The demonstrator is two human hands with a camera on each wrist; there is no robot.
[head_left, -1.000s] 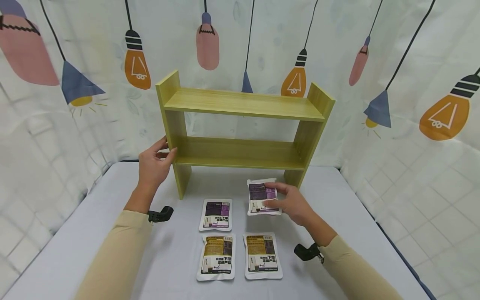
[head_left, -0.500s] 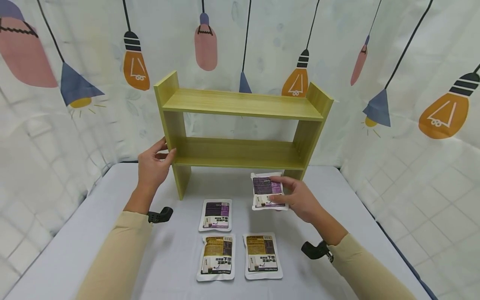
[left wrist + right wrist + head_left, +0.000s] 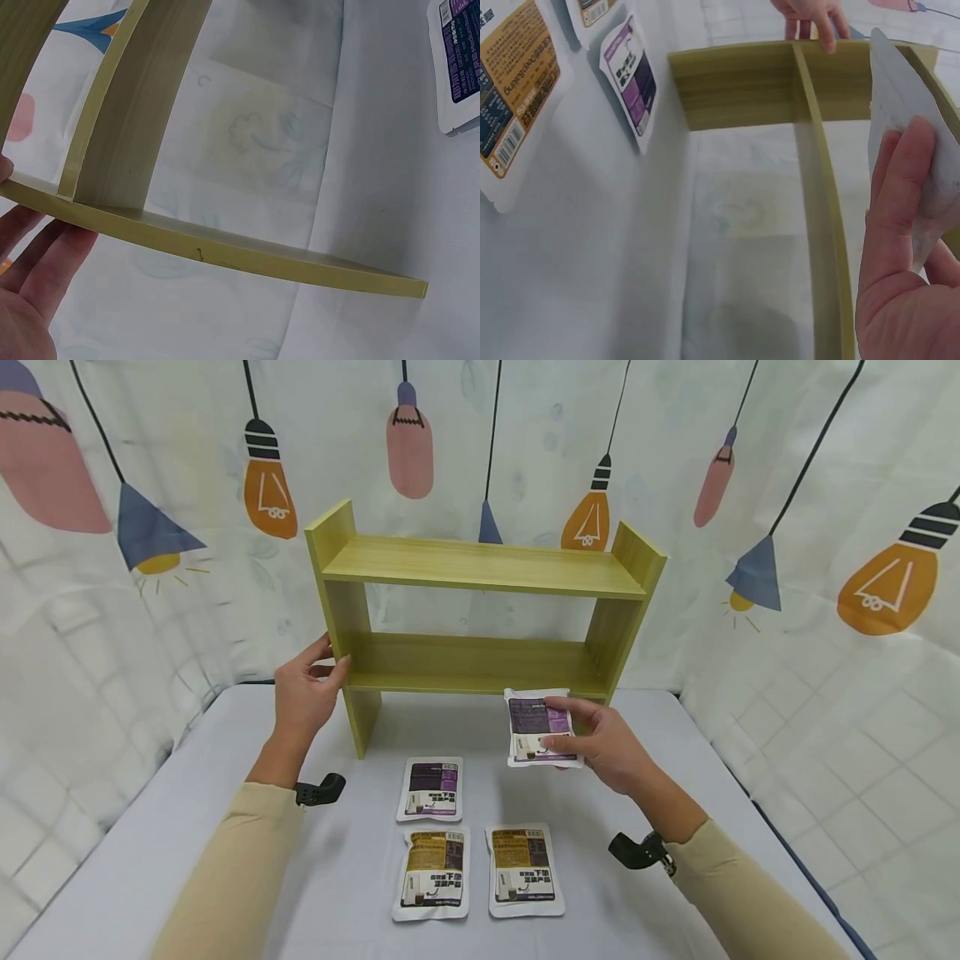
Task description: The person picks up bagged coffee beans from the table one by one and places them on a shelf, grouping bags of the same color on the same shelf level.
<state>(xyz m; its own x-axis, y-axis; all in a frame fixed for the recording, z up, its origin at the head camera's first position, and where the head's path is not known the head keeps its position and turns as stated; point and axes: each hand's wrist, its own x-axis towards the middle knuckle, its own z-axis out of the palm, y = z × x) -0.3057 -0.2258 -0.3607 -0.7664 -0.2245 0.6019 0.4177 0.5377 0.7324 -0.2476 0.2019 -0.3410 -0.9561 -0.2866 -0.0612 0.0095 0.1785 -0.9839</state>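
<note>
A two-tier yellow-green wooden shelf [image 3: 480, 664] stands on the table. My left hand [image 3: 303, 689] grips its left side panel, thumb in front and fingers behind, as the left wrist view also shows along the panel edge [image 3: 225, 251]. My right hand [image 3: 611, 743] pinches a white pouch with a purple label [image 3: 538, 727] by its right side, raised above the table before the shelf's lower right part. In the right wrist view the pouch's plain back [image 3: 907, 112] faces the camera, with fingers [image 3: 900, 195] against it.
On the table [image 3: 337, 893] lie another purple-labelled pouch [image 3: 431, 789] and two brown-labelled pouches, one left [image 3: 432, 874] and one right [image 3: 525, 871]. A white curtain with printed lamps [image 3: 450, 443] hangs close behind the shelf.
My right hand has lifted the purple-labelled pouch up and slightly right, toward the lower shelf board. The left hand stays in place on the side panel.
</note>
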